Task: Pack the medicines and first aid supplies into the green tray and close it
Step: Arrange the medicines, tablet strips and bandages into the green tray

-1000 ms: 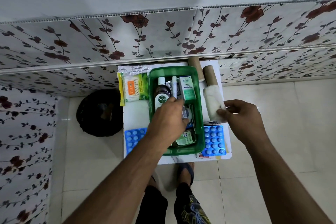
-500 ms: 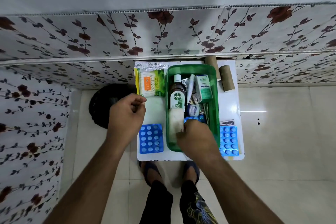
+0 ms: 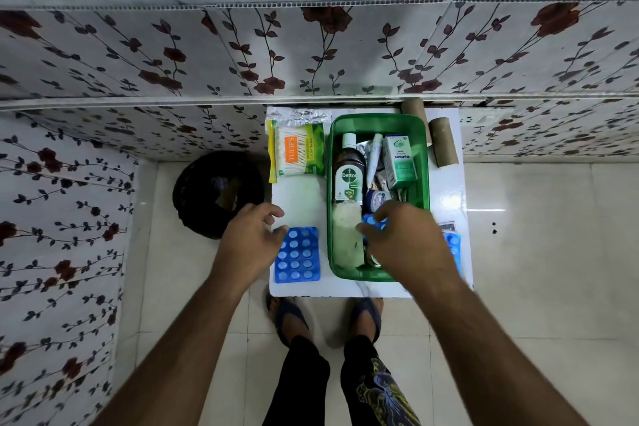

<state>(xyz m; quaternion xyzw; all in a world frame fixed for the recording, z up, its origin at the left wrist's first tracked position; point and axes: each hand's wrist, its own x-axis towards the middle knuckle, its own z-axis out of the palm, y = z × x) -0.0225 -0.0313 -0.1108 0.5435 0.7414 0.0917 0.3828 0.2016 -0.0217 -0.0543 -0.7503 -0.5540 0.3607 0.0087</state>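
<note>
The green tray (image 3: pixel 377 121) stands on a small white table (image 3: pixel 301 194). Inside it lie a Dettol bottle (image 3: pixel 349 173), a green-white medicine box (image 3: pixel 400 161), a white tube (image 3: pixel 374 157), a small round jar (image 3: pixel 376 199) and a white cotton roll (image 3: pixel 346 235). My right hand (image 3: pixel 404 239) hovers over the tray's near half, fingers apart, holding nothing. My left hand (image 3: pixel 250 239) is open at the left edge of a blue tablet strip (image 3: pixel 297 254) on the table. A cotton swab pack (image 3: pixel 297 152) lies at the table's far left.
Two cardboard tubes (image 3: pixel 442 142) lie right of the tray by the floral wall. Another blue strip (image 3: pixel 453 249) and a small sachet (image 3: pixel 446 226) lie at the right edge. A black bin (image 3: pixel 218 192) stands on the floor left of the table. My feet (image 3: pixel 325 318) are under the near edge.
My right hand carried the cotton roll from the right side into the tray and let it go. My left hand left the tray and moved down to the blue strip.
</note>
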